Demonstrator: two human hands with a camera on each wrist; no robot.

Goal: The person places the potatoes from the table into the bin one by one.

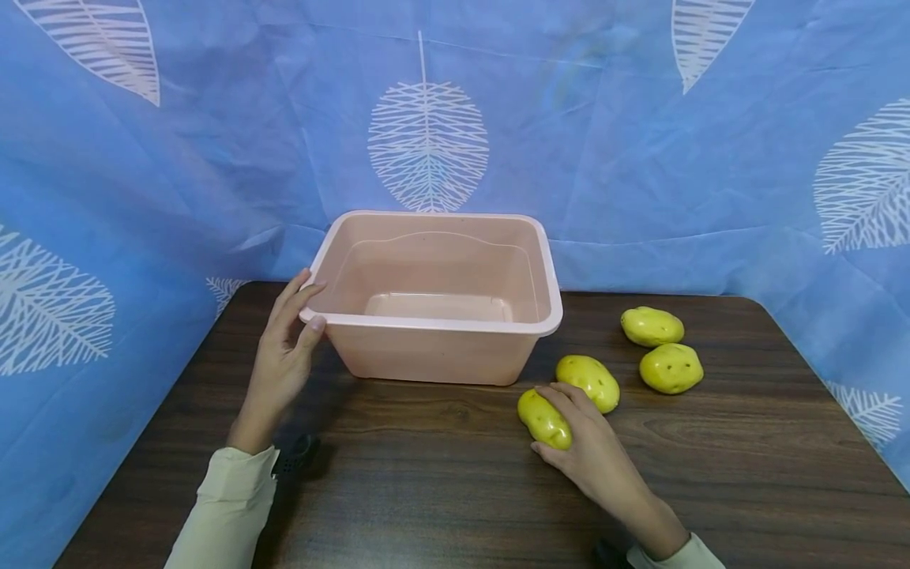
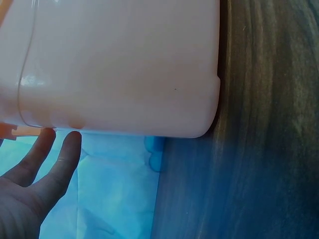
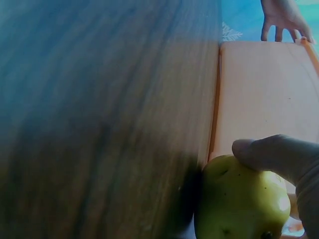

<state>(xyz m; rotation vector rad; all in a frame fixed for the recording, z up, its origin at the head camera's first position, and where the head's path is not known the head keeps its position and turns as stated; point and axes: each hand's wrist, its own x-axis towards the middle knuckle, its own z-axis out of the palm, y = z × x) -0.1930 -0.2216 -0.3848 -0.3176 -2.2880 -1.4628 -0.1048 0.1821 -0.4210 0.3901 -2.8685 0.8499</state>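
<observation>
A pink plastic basin (image 1: 426, 348) stands upright on the table, its inside bare. My left hand (image 1: 280, 367) grips its near left corner, thumb on the front rim and fingers at the left side. In the left wrist view, two fingers (image 2: 67, 159) of that hand touch the outer wall. My right hand (image 1: 597, 454) holds a yellow potato (image 1: 543, 419) low at the table, right of the basin's front. The right wrist view shows the thumb (image 3: 269, 155) on the potato (image 3: 239, 199). Another potato (image 1: 588, 381) lies right behind it.
Two more yellow potatoes, one farther back (image 1: 652, 326) and one nearer (image 1: 671, 368), lie close together at the right of the dark wooden table (image 1: 426, 474). A blue cloth (image 1: 604, 158) with white leaf prints hangs behind the table and basin.
</observation>
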